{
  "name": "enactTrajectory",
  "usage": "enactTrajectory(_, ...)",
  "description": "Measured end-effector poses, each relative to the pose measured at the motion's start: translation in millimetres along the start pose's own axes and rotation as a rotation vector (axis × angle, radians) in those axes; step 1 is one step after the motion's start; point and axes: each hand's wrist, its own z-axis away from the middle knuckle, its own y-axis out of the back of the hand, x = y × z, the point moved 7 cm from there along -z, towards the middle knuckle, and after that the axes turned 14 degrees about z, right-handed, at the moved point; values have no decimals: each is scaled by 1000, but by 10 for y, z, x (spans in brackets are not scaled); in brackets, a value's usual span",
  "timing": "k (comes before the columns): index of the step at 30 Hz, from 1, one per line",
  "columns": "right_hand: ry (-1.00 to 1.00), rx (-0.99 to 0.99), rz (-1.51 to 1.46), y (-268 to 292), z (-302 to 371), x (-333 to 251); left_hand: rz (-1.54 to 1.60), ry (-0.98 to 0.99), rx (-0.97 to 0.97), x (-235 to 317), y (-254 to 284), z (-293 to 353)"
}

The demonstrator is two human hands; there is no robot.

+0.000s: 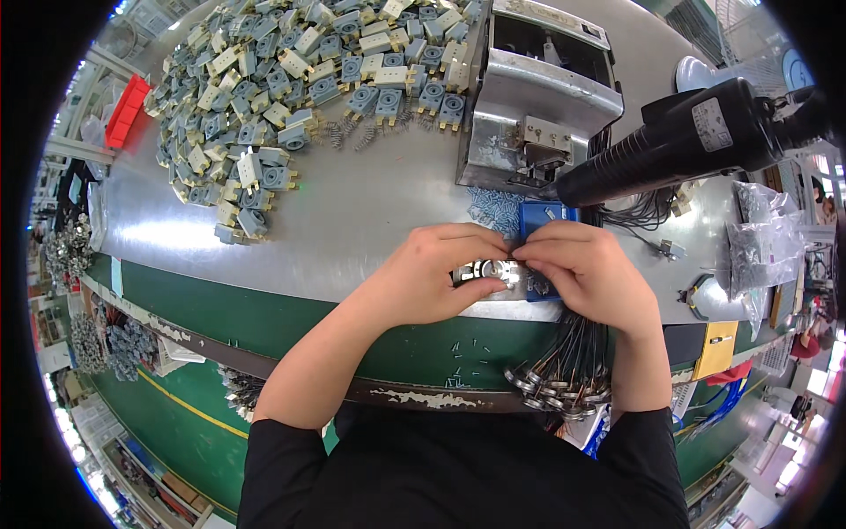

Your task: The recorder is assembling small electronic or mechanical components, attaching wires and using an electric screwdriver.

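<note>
The left hand (434,271) is curling its thumb and fingers around a small, shiny, silver-coloured metal part (490,271), gripping it from the left side with the thumb below and the index finger above. The space between thumb and index finger is standing partly open, the part filling it. The right hand (589,271) is bringing its thumb and index finger nearly together at the part's upper right edge; whether these fingertips are pinching something small or only touching the metal, one cannot tell.

The metal part is sitting near the front edge of the grey sheet-metal tabletop (370,212), just left of a shallow blue plastic tray (533,214). Beyond the fingers, a heap of small bluish metal screws (492,208) is lying beside that tray. A thick black cylindrical power screwdriver (652,152) is slanting in from the right, its tip end pointing toward the tray.

The right hand is covering much of the tray, so most of its contents are staying out of sight. The left fingers are hiding the left end of the metal part, and the remaining fingers of both hands are folding under, their contact being hard to make out.
</note>
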Motion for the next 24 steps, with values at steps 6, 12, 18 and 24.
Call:
enactTrajectory(6, -41, 88, 7, 174, 75, 36, -28, -22, 29, 61, -21, 11)
enactTrajectory(12, -205, 138, -140, 115, 77, 40, -3, 9, 33, 55, -20, 14)
enactTrajectory(18, -177, 138, -153, 99, 87, 14, 45, 11, 69, 65, -6, -12)
enactTrajectory(24, -149, 168, -165, 37, 73, 24, 6, -18, 45, 28, 16, 14)
